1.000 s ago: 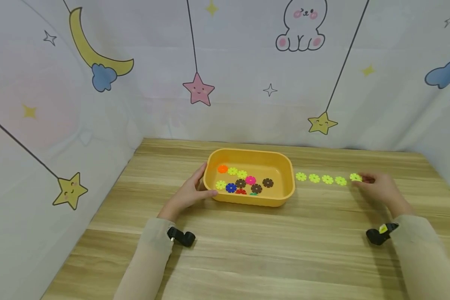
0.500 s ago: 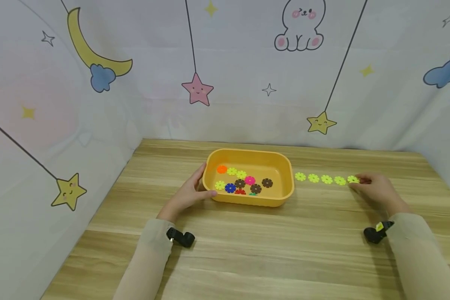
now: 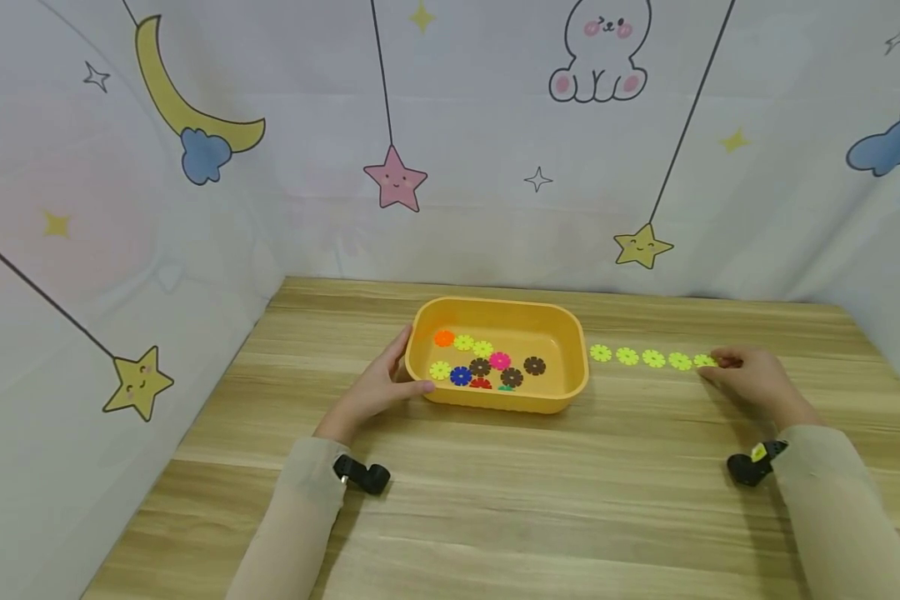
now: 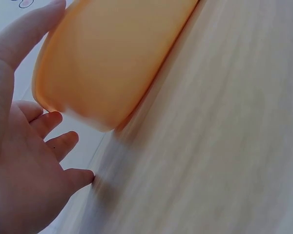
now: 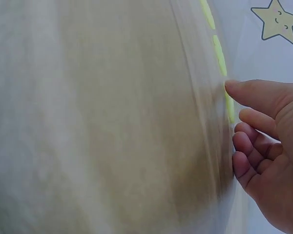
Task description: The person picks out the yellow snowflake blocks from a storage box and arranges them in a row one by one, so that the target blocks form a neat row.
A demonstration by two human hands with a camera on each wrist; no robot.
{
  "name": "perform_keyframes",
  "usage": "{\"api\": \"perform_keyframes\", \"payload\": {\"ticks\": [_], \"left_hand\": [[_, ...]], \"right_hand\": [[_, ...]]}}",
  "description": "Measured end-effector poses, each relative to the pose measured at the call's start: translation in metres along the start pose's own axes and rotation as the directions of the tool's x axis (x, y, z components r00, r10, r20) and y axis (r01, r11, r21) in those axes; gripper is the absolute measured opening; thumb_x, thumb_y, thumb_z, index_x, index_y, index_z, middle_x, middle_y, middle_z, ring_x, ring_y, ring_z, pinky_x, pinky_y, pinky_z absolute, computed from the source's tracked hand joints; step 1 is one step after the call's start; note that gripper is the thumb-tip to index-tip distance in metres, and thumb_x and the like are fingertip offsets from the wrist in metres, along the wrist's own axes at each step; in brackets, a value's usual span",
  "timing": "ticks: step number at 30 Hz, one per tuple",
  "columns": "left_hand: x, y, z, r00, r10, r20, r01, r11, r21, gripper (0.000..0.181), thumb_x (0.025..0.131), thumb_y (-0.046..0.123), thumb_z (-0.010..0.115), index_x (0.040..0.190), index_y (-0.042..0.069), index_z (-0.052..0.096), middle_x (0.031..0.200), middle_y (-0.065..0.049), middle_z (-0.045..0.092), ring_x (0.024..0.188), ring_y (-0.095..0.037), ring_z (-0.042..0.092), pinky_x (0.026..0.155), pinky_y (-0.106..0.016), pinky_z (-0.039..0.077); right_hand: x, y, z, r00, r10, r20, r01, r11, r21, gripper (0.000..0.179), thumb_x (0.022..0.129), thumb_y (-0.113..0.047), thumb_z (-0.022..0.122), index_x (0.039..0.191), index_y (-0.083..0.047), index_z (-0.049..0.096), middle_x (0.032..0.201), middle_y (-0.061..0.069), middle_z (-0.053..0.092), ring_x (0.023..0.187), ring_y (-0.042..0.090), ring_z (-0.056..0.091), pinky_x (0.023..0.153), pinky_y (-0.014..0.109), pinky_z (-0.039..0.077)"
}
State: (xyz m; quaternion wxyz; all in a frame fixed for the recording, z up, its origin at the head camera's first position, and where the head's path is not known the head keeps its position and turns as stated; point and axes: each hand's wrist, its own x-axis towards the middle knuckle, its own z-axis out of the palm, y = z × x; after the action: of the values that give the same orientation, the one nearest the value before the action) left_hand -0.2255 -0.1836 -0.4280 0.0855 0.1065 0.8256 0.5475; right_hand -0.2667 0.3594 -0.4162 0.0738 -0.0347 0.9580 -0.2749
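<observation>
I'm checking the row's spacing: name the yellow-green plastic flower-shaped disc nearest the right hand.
The row's rightmost disc: the right hand touches it; the other four lie farther left, untouched.

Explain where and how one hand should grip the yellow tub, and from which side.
The yellow tub is probably best held by its rounded left end, approached from the left, as the left hand does: thumb at the near rim, fingers outside the wall. Its raised rim offers an edge, and the row of yellow-green discs lies beside its right end.
</observation>
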Motion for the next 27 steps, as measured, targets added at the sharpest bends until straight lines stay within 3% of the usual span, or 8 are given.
{"api": "perform_keyframes", "payload": {"ticks": [6,13,17,27], "left_hand": [[0.000,-0.001,0.001,1.000,-0.025,0.000,0.025,1.000,0.011,0.102,0.083,0.029,0.077,0.157,0.020,0.008,0.162,0.000,0.007,0.149,-0.026,0.006,0.118,-0.054,0.008],[0.000,-0.001,0.000,0.999,-0.032,-0.002,0.032,0.999,0.005,0.101,0.083,0.028,0.077,0.157,0.021,0.009,0.162,0.001,0.008,0.149,-0.024,0.006,0.118,-0.052,0.008],[0.000,0.000,0.000,0.999,-0.035,-0.003,0.035,0.999,0.006,0.101,0.083,0.028,0.077,0.157,0.020,0.009,0.162,0.001,0.008,0.149,-0.023,0.006,0.119,-0.052,0.008],[0.000,-0.001,-0.001,0.999,-0.043,-0.001,0.043,0.999,0.015,0.101,0.083,0.029,0.077,0.157,0.020,0.009,0.162,0.001,0.008,0.149,-0.024,0.006,0.118,-0.053,0.008]], "right_hand": [[-0.001,-0.008,-0.007,1.000,0.000,-0.013,0.000,1.000,-0.012,0.067,0.098,-0.039,0.053,0.134,0.016,0.042,0.123,0.037,0.049,0.109,0.049,0.047,0.087,0.058,0.043],[0.001,-0.027,-0.016,0.998,-0.028,-0.060,0.030,0.999,0.040,0.071,0.098,-0.044,0.051,0.139,0.012,0.039,0.128,0.035,0.046,0.114,0.049,0.045,0.088,0.060,0.042],[0.002,-0.046,-0.020,0.997,-0.041,-0.062,0.044,0.998,0.052,0.072,0.097,-0.048,0.050,0.141,0.009,0.039,0.129,0.033,0.048,0.117,0.047,0.045,0.088,0.058,0.043],[0.004,-0.100,-0.017,0.980,-0.167,-0.109,0.177,0.981,0.085,0.063,0.097,-0.041,0.055,0.138,0.005,0.046,0.123,0.027,0.055,0.110,0.038,0.051,0.086,0.050,0.046]]}}
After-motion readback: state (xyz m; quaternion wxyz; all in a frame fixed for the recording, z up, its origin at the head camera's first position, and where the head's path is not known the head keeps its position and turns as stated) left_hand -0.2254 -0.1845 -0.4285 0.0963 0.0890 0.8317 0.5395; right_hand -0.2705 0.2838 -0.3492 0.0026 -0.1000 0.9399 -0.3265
